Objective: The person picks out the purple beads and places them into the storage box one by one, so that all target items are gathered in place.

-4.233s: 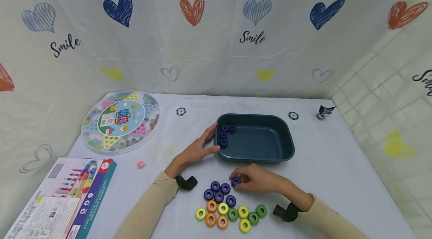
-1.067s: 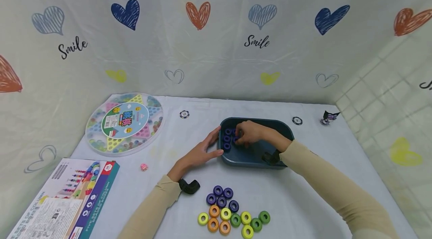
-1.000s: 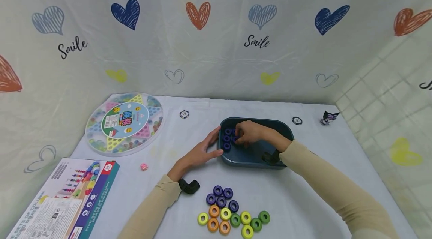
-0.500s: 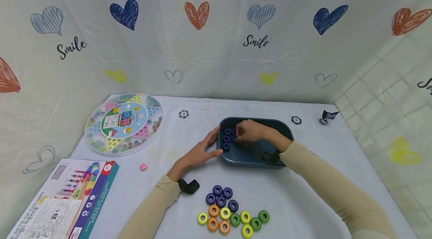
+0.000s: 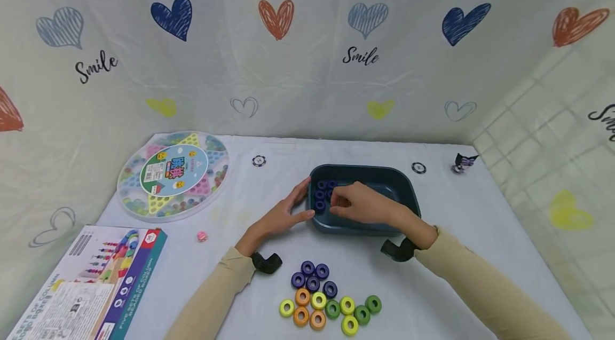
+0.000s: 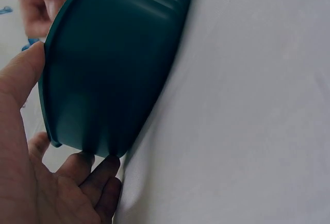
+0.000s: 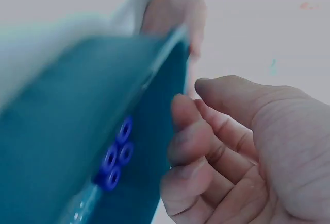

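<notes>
A dark teal tray (image 5: pixel 357 229) stands on the white tabletop. My left hand (image 5: pixel 277 218) touches its left end, thumb by the near corner, fingers along the end wall. In the left wrist view, the left thumb (image 6: pixel 32 69) lies against the rim. Several purple ring beads (image 5: pixel 315 205) sit at the tray's left end. Over the tray is my right hand (image 5: pixel 362 204), fingers bent. The right wrist view shows this hand (image 7: pixel 232 147) holding nothing, thumb apart from the fingertips. It partly hides one purple bead in the head view.
Loose purple (image 5: pixel 312 283), orange (image 5: pixel 301 316), yellow (image 5: pixel 349 325) and green ring beads (image 5: pixel 362 315) lie before the tray. A round marble board (image 5: pixel 173 174) and a printed box (image 5: pixel 86 281) are at left. Two chips (image 5: pixel 259 161) and a small figurine (image 5: pixel 464 163) stand farther back.
The right hand carried a purple ring bead from the pile into the tray. It has since let go and moved slightly up and back. The left hand stays at the tray's end.
</notes>
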Tool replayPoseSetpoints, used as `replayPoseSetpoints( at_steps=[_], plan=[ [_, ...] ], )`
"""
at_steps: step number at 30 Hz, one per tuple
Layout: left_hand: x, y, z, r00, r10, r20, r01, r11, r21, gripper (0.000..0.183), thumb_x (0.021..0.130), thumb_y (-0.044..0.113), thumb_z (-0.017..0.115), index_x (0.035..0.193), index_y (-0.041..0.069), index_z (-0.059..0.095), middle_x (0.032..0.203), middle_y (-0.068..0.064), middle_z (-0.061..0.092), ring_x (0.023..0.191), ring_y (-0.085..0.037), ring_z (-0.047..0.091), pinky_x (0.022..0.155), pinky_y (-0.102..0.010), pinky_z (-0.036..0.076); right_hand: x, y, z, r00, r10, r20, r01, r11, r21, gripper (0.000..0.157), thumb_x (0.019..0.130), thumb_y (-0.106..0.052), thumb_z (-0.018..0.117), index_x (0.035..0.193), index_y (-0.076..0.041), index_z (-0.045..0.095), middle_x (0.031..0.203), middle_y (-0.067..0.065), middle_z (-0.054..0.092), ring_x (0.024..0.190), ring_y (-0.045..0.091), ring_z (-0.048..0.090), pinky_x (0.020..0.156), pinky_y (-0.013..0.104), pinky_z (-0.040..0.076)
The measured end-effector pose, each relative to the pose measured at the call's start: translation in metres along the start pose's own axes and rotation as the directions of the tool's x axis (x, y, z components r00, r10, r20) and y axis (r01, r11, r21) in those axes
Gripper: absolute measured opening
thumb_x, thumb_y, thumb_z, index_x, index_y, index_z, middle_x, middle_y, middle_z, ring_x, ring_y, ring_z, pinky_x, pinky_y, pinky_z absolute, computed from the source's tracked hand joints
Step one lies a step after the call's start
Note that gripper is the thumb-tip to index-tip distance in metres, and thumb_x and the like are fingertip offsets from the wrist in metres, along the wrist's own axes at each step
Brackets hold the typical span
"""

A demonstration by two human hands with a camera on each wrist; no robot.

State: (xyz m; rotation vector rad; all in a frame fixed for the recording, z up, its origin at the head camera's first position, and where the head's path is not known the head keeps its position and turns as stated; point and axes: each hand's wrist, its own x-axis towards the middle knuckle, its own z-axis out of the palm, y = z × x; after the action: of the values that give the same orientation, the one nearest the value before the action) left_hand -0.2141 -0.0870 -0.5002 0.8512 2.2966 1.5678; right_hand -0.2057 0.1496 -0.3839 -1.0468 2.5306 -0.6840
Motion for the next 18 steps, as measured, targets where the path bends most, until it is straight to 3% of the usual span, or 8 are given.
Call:
replayPoseSetpoints(
  at_steps=[4, 9, 16, 18],
  plan=[
    [0.000, 0.000, 0.000, 1.000, 0.002, -0.001, -0.002, 1.000, -0.010, 0.078, 0.085, 0.044, 0.057, 0.144, 0.038, 0.005, 0.147, 0.013, 0.018, 0.131, -0.007, 0.023, 0.105, -0.041, 0.020, -0.017, -0.022, 0.013, 1.000, -0.016, 0.022, 0.016, 1.000, 0.000, 0.005, 0.087, -0.024, 0.060, 0.088, -0.019, 0.061, 0.065, -0.010, 0.058, 0.053, 0.002, 0.049, 0.050, 0.021, 0.043],
    [-0.001, 0.003, 0.000, 1.000, 0.013, -0.004, -0.013, 1.000, 0.006, 0.078, 0.087, 0.039, 0.058, 0.144, 0.035, 0.005, 0.147, 0.011, 0.018, 0.131, -0.007, 0.023, 0.105, -0.040, 0.022, -0.032, -0.041, 0.036, 0.994, -0.003, 0.112, 0.002, 1.000, 0.010, 0.008, 0.086, -0.027, 0.061, 0.091, -0.020, 0.061, 0.065, -0.015, 0.054, 0.054, 0.000, 0.049, 0.050, 0.019, 0.042],
    [-0.005, 0.030, -0.004, 0.999, 0.045, 0.006, -0.045, 0.998, -0.035, 0.076, 0.089, 0.024, 0.058, 0.146, 0.018, 0.008, 0.149, -0.006, 0.018, 0.132, -0.017, 0.025, 0.104, -0.044, 0.023, -0.040, -0.044, 0.066, 0.976, 0.023, 0.217, -0.026, 1.000, 0.007, 0.022, 0.084, -0.032, 0.063, 0.100, -0.018, 0.061, 0.063, -0.018, 0.053, 0.054, -0.002, 0.048, 0.052, 0.017, 0.041],
    [-0.006, 0.031, -0.004, 0.999, 0.036, 0.008, -0.036, 0.999, -0.035, 0.077, 0.089, 0.024, 0.058, 0.146, 0.018, 0.008, 0.149, -0.005, 0.017, 0.132, -0.016, 0.024, 0.104, -0.043, 0.023, -0.041, -0.044, 0.072, 0.975, 0.021, 0.221, -0.023, 1.000, 0.005, 0.023, 0.084, -0.031, 0.063, 0.101, -0.017, 0.060, 0.062, -0.018, 0.053, 0.053, -0.002, 0.047, 0.052, 0.017, 0.040]
  ],
)
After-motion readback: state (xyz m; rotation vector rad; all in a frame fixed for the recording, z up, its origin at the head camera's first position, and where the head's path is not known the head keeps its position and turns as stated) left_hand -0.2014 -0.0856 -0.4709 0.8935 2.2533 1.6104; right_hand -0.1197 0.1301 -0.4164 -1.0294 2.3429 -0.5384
